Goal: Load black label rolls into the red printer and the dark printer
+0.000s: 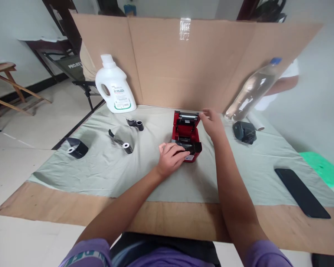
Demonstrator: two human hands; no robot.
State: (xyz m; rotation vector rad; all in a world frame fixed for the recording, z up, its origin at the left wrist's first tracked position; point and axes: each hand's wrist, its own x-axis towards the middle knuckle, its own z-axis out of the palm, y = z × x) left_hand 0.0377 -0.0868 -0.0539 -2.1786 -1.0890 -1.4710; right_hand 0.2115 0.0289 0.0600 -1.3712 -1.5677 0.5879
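A small red and black printer (196, 157), apparently for receipts or labels, sits in the middle of the cloth with its lid (176, 119) raised. My left hand (171, 159) lies over the front left of its body, fingers curled onto the black part at the front opening. At the lid's upper right corner, my right hand (211, 122) holds the edge between thumb and fingers. Something dark and shiny lies inside the opening, partly covered by my left fingers. Left of the printer are small rolls wrapped in black film: a near one (127, 148) and a farther one (139, 125).
A larger black-wrapped roll (78, 149) lies at the left edge. A white detergent jug (115, 89) and a clear bottle (252, 91) stand before a cardboard screen (183, 66). To the right are a dark wrapped object (244, 132) and a phone (302, 193). Another person's arm (282, 84) shows behind the bottle.
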